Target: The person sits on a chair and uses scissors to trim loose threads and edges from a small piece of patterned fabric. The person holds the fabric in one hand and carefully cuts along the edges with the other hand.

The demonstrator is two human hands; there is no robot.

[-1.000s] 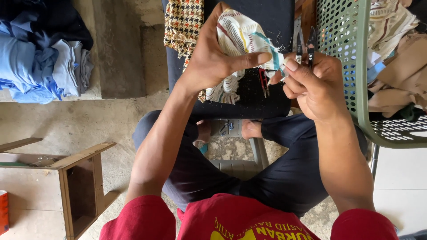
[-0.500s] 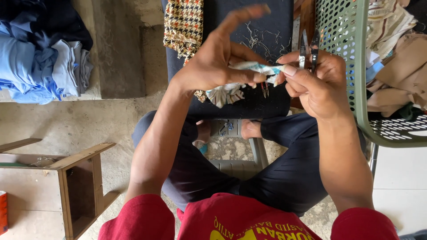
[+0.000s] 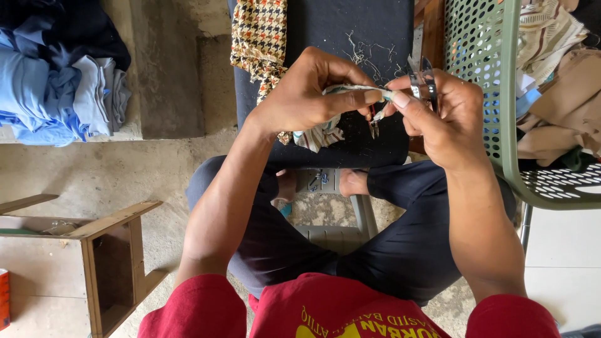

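Cloth (image 3: 325, 122), soft and light, pinched in left hand (image 3: 300, 100) above dark board (image 3: 325, 37). Right hand (image 3: 444, 119) clenched on snips (image 3: 422, 78), fingertips at the edge. Best gripped near the fold.

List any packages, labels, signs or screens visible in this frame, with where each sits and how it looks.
Printed shirt front: bottom centre, yellow lettering on red cloth, partly cut off.
Orange-red container: far left bottom edge, mostly out of frame, kind unclear.
No signs or screens show.
The left hand and right hand hold a folded striped cloth with no visible label.
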